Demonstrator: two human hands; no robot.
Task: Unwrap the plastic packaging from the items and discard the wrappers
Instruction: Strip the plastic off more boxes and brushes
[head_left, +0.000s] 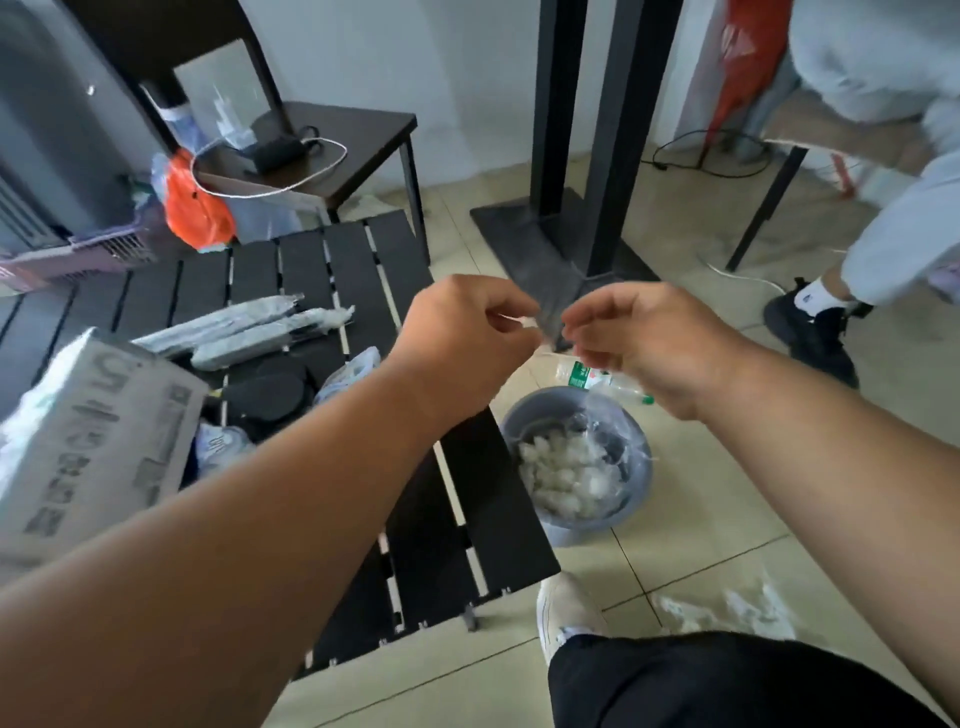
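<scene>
While both forearms were stretched forward over the floor, a white shoe (563, 608) and a knee in black cloth (727, 680) were seen nearest, with loose scraps of clear wrap (727, 610) lying on the tiles just beside them. A grey bin (576, 462) was set on the floor against the edge of a black slatted table (457, 499), and crumpled clear wrappers (563, 475) were heaped inside it. Above the bin, a thin sheet of clear plastic film (550, 325) was held stretched between the two hands: its one edge was pinched by the curled fingers of the left hand (467, 338), its other by the curled fingers of the right hand (649, 348). An empty plastic bottle (597, 379) with a green label was seen lying on the floor beyond the bin, partly hidden by the right hand.

On the table, to the left, a cardboard box (88, 441) was placed, with dark round discs (270, 395) just beside it. Farther along the slats, two long items still wrapped in plastic (244, 332) were laid side by side. Beyond the table, an orange bag (195, 208) and a dark chair (332, 140) bearing a cable were stood. At the far right, another person's legs in pale trousers and a black shoe (815, 332) were seen.
</scene>
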